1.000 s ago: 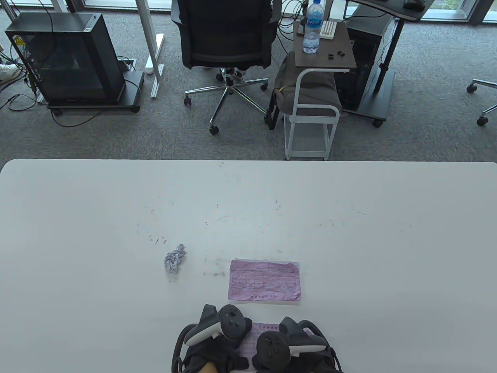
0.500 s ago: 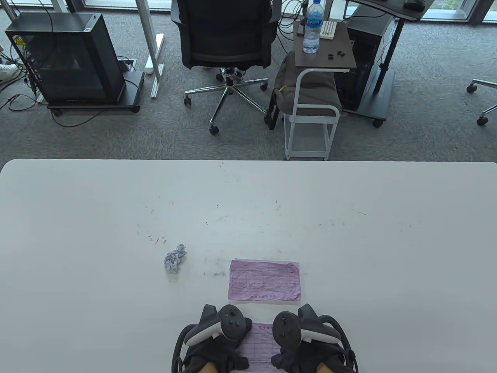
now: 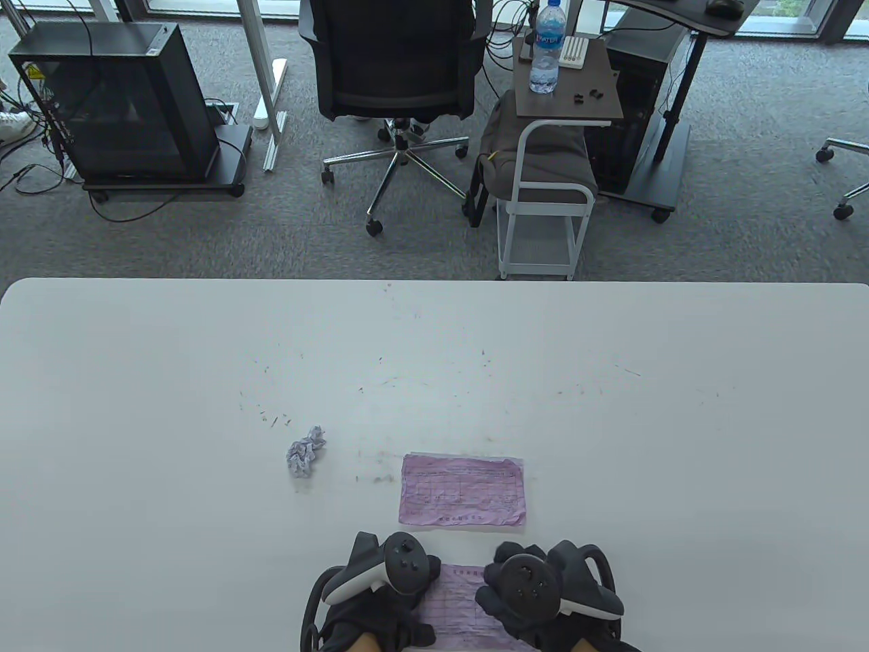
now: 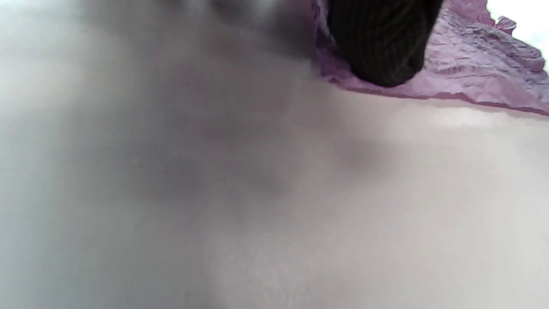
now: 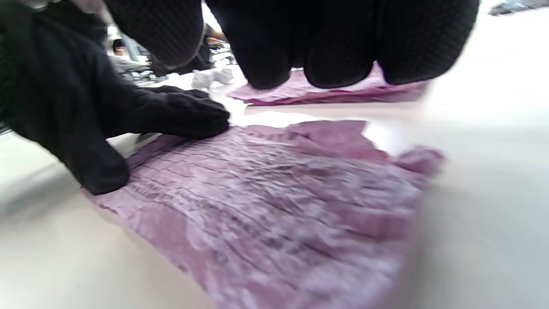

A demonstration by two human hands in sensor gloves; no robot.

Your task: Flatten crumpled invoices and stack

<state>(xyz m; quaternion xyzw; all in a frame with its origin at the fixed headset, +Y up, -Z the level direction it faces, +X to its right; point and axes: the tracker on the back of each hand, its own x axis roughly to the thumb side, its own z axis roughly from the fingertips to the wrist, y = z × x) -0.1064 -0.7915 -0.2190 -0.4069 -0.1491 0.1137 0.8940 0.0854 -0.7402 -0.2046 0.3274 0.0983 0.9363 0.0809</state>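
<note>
The right hand (image 3: pixel 543 601) has slid left and back over the near invoice (image 3: pixel 456 601) since half a second ago, when it sat further right and left more of the sheet bare; a second ago it lay further left still, over the sheet's middle. The left hand (image 3: pixel 380 598) has not shifted, and neither has anything else on the counter (image 3: pixel 679 441).

The near invoice lies at the counter's front edge, wrinkled but mostly spread out. In the right wrist view the left hand (image 5: pixel 85 116) presses its fingertips (image 5: pixel 201 118) and thumb down on the sheet's left edge, fingers spread flat. The right hand's fingers (image 5: pixel 334 47) hang curled just above the sheet (image 5: pixel 274 197); whether they touch it cannot be told. The left wrist view shows one gloved finger (image 4: pixel 381 43) on the purple paper (image 4: pixel 472 73), the rest a blur.

Just beyond the hands lies a flattened invoice (image 3: pixel 463 490), flat on the counter, apart from the near one. To its left, well apart, sits a crumpled ball (image 3: pixel 305 451) of paper.

The invoices carry a printed grid and lines of writing, too small to read. Beyond the counter, a bottle (image 3: pixel 546 47) on a side table (image 3: pixel 597 102) has a blue label reading "WATER".
</note>
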